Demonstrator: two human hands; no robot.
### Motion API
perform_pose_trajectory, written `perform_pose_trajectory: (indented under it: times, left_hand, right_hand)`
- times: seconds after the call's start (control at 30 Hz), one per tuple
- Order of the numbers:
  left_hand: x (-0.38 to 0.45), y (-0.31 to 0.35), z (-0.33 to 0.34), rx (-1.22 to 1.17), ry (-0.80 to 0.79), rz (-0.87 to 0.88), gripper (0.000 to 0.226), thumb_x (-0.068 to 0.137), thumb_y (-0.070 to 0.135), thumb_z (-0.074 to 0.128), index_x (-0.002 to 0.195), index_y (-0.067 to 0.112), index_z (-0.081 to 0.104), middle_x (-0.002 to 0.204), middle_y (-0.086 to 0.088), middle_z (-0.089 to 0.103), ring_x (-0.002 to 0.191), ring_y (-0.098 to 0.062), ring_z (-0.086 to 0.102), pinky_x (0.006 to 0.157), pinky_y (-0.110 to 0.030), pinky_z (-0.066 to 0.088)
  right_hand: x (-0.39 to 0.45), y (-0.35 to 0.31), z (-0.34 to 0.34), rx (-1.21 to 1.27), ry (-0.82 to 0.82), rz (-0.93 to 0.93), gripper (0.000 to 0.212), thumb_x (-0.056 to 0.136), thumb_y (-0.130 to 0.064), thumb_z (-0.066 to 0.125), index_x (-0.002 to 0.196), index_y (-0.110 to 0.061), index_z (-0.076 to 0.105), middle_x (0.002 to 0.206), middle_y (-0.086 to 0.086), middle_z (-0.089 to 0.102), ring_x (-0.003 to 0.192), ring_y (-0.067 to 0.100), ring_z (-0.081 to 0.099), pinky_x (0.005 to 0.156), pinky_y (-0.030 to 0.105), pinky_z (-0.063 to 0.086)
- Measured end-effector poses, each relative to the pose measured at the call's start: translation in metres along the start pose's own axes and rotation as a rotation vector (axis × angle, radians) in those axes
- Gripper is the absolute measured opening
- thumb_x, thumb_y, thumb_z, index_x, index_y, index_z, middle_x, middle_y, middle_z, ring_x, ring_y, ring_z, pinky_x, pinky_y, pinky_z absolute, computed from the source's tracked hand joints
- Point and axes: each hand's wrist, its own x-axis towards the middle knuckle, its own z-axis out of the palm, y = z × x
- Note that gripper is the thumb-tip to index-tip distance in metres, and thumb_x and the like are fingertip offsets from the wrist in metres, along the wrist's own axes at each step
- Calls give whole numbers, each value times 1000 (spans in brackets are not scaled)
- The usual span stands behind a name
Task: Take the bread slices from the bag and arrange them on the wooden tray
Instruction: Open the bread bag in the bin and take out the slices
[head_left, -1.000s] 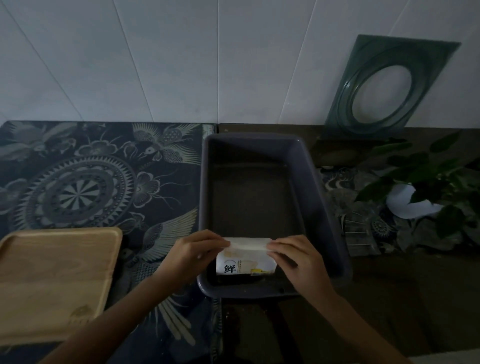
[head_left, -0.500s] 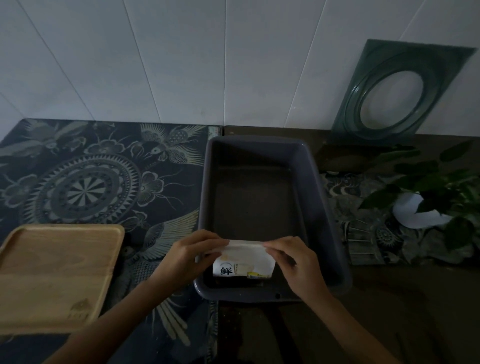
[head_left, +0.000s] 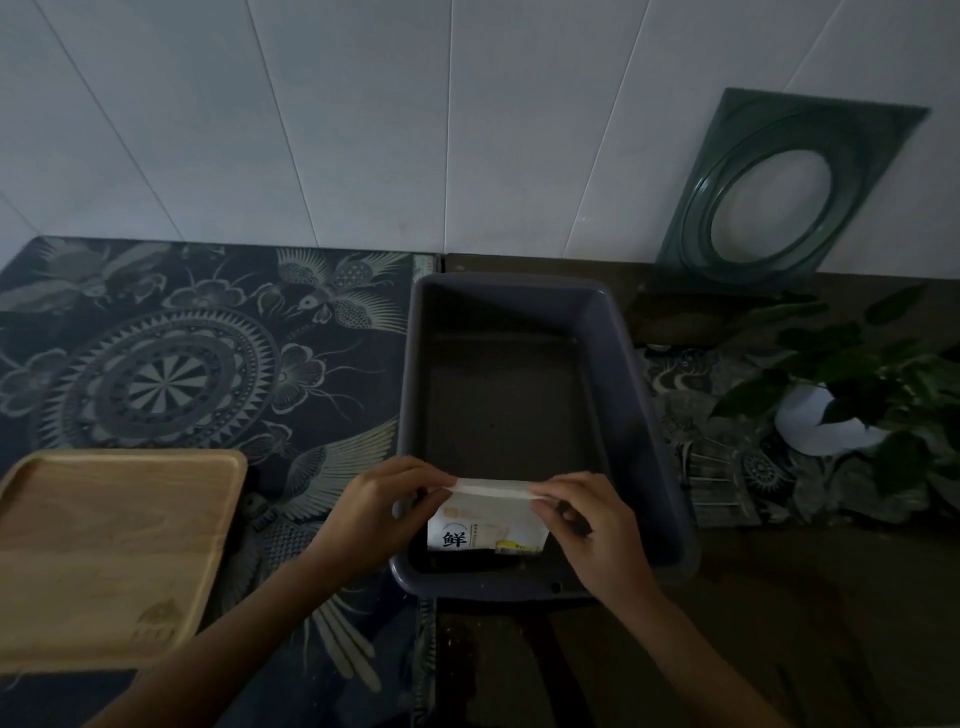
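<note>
At the near end of a dark grey rectangular plastic tub (head_left: 649, 431), a small white bread bag (head_left: 485, 525) printed with a black character and a yellow label — standing on the tub floor, close against the near wall. Top edge of the bag pulled out flat into a pale strip, gripped at both ends. Left hand (head_left: 371, 512) reaching over the tub's left rim, thumb and fingers pinched shut on the left end of that strip. Right hand (head_left: 592, 530) over the tub's near right corner, fingertips likewise pinched on the right end, remaining fingers curled under. Bag apparently sealed along the top; slices inside not distinguishable in the dim light.

Off to the left, well apart from the tub, a light wooden rectangular tray (head_left: 111, 551) with rounded corners and a raised rim — lying flat on a dark patterned mat (head_left: 197, 364) with a mandala and bird motifs, nothing on its surface. Small engraved mark near the tray's near right corner.

Behind, a white panelled wall (head_left: 363, 119). Leaning against it at the right, a dark green square frame (head_left: 795, 187) with an oval opening. Below that, a leafy green plant (head_left: 872, 374) in a white pot.
</note>
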Motion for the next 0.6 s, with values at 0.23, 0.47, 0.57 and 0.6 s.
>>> perform_pose_trajectory:
  times: [0.23,0.47,0.57,0.6]
  left_hand:
    - [6,0,-1,-34,-39,-105,12,93,21,70,100,18,79,95,11,76,88,-1,70,78,-24,59]
    - [17,6,-4,-10,-101,-141,10,93,25,68,96,21,77,90,13,75,85,0,70,73,-9,53]
    - [19,6,-3,-28,-93,-170,10,93,26,69,94,21,78,87,12,76,83,-1,70,71,-8,52]
    - [19,6,-3,-37,-90,-182,10,92,26,69,93,21,78,86,12,77,82,-1,70,70,-7,51]
  right_hand:
    - [11,-8,-4,15,-26,46,25,97,-38,60,107,-21,75,96,-17,65,89,4,66,71,24,58]
    - [16,-18,-1,-182,-16,-24,31,96,-36,64,125,-26,65,123,-6,58,112,8,57,90,25,55]
    - [15,-27,6,-303,8,-111,33,89,-32,73,122,-31,68,138,0,50,124,16,51,103,30,43]
    - [14,-29,9,-325,5,-127,32,88,-30,74,119,-31,68,140,1,49,125,17,50,104,32,42]
